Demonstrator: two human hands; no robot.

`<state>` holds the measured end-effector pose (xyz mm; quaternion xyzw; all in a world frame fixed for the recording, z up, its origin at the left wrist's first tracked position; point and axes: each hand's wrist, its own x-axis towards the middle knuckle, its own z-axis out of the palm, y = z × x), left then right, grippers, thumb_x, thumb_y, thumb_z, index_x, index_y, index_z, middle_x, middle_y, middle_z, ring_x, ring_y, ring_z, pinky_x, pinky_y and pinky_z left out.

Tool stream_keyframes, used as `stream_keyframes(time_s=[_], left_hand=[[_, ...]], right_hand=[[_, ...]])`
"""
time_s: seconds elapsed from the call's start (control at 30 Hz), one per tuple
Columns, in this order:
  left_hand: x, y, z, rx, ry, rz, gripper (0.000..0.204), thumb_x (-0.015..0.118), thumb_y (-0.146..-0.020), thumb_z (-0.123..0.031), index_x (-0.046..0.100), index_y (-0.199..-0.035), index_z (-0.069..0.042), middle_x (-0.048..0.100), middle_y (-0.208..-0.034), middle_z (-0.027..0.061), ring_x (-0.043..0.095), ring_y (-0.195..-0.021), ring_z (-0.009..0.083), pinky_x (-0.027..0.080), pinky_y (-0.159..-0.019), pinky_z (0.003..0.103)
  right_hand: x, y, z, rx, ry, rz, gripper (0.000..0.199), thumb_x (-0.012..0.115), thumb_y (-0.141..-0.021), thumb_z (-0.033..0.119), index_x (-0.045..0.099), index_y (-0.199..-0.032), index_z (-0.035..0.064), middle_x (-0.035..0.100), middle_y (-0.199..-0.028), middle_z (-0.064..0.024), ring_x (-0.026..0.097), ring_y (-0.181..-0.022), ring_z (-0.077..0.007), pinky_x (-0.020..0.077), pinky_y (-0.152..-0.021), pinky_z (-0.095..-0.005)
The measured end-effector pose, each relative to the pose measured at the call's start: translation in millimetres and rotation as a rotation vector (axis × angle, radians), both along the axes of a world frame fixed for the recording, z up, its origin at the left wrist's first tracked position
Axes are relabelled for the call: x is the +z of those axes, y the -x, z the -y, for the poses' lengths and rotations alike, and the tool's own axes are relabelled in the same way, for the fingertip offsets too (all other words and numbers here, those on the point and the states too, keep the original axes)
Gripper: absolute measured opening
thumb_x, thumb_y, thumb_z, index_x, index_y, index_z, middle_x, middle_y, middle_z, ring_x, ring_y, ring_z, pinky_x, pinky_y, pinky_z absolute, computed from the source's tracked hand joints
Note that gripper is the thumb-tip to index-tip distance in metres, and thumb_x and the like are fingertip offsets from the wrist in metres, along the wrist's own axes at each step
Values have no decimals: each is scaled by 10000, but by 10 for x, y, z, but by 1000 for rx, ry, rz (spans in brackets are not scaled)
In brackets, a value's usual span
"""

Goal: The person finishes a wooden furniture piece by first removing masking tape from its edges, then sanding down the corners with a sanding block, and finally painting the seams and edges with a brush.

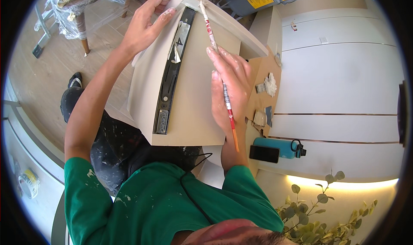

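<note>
A beige drawer (202,111) stands in front of my lap, a black drawer slide (171,79) running along its side. Torn pieces of pale tape cling to that slide. My left hand (148,23) grips the far left edge of the drawer, its fingers curled over and partly hidden. Between the thumb and fingers of my right hand (232,75) is a thin paintbrush (208,27) with a red, paint-spotted handle. Its pale tip meets or hovers just over the inner corner of the drawer front (247,38); contact is hard to tell. White specks dot both hands.
On the right, a blue bottle (279,147) and a black phone (264,154) lie beside a plant (307,206). Cardboard (258,100) carries a crumpled white wad (270,85). A plastic-wrapped chair (77,19) is far left; a grey case (249,1) sits behind the drawer.
</note>
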<state>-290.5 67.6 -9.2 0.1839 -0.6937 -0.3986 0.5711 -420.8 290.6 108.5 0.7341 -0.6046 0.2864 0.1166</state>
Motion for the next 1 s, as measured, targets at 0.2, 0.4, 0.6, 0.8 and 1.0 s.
stream_keyframes(time_s=[0.2, 0.4, 0.6, 0.8, 1.0], left_hand=[[37, -1, -34, -38, -43, -20, 402, 611, -1024, -213, 585, -1357, 12, 686, -1234, 121, 617, -1118, 205, 466, -1031, 357], [34, -1, -32, -37, -34, -29, 396, 607, -1028, -211, 584, -1347, 23, 687, -1220, 118, 623, -1102, 199, 467, -1029, 356], [12, -6, 15, -36, -26, -21, 395, 603, -1030, -206, 585, -1355, 17, 689, -1211, 109, 621, -1096, 191, 464, -1028, 349], [27, 2, -14, -38, -30, -25, 379, 597, -1029, -195, 597, -1342, 18, 696, -1188, 108, 621, -1093, 186, 461, -1028, 343], [43, -17, -8, -35, -21, -27, 369, 588, -1031, -185, 596, -1335, 24, 696, -1176, 112, 617, -1093, 183, 461, -1020, 341]], right_hand=[[20, -15, -29, -4, 3, -15, 441, 625, -871, -52, 704, -1293, 48, 675, -1309, -126, 573, -1171, -320, 409, -1061, -426], [18, 131, -139, -80, 17, 11, 428, 606, -888, -38, 703, -1296, 46, 679, -1311, -140, 581, -1199, -338, 415, -1070, -435], [58, 24, -179, -3, -1, 3, 427, 600, -890, -38, 705, -1294, 48, 684, -1312, -130, 584, -1187, -330, 406, -1066, -421], [-36, 101, -139, -67, 6, 23, 436, 614, -873, -41, 710, -1288, 49, 675, -1317, -129, 574, -1191, -323, 402, -1063, -416], [9, 33, -162, -24, -22, 31, 408, 598, -906, -21, 707, -1292, 48, 674, -1325, -130, 573, -1198, -321, 396, -1066, -416]])
